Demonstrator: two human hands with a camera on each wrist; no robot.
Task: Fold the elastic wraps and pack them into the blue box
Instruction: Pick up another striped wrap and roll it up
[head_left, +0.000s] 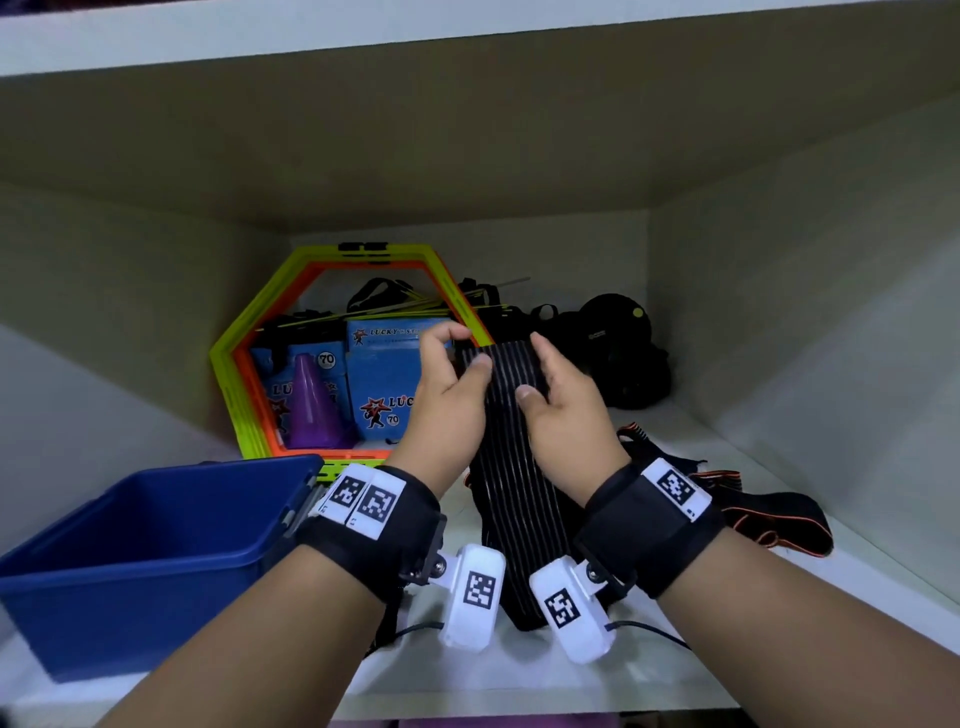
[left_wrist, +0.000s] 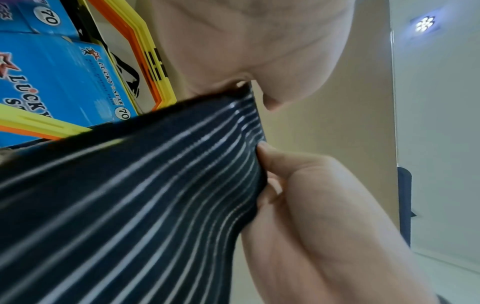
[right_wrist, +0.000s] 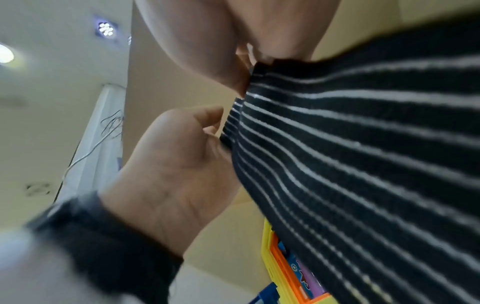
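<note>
Hands, left hand (head_left: 447, 400) and right hand (head_left: 566, 400), pinch striped wrap (head_left: 511, 467); blue box (head_left: 156, 551) holds nothing.

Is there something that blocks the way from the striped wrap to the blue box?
Nothing visible does. Both hands, left hand and right hand, hold the striped wrap up beside the blue box, which is open on top and appears empty.
</note>
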